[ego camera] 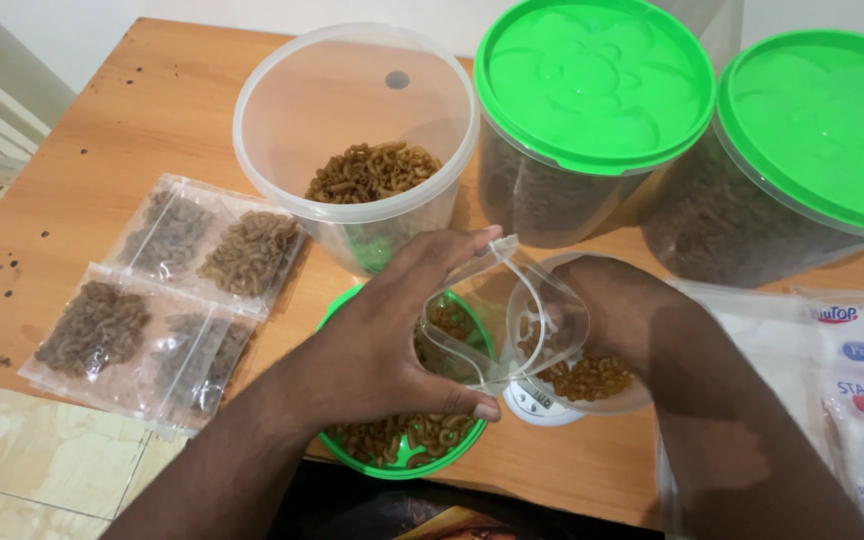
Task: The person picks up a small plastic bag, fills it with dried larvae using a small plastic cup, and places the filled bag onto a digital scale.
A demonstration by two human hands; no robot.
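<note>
The left hand (382,340) curls its fingers (462,245) and thumb around the mouth of a small clear plastic bag (492,320), pinching it open. The right hand (602,305) reaches in behind the bag; its fingers are hidden by the plastic, so their grip cannot be told. Just under the bag sits a clear cup (592,385) of brown elbow pasta on a small white scale (542,403). Below the left hand lies an upturned green lid (407,455) holding loose pasta. Farther off on the bench (132,120) stands an open clear tub (357,140) with some pasta inside, and to its right two tubs closed with green lids (592,80). At the left lie four filled, sealed packets (167,300). A stack of empty bags (852,390) rests at the near right.
</note>
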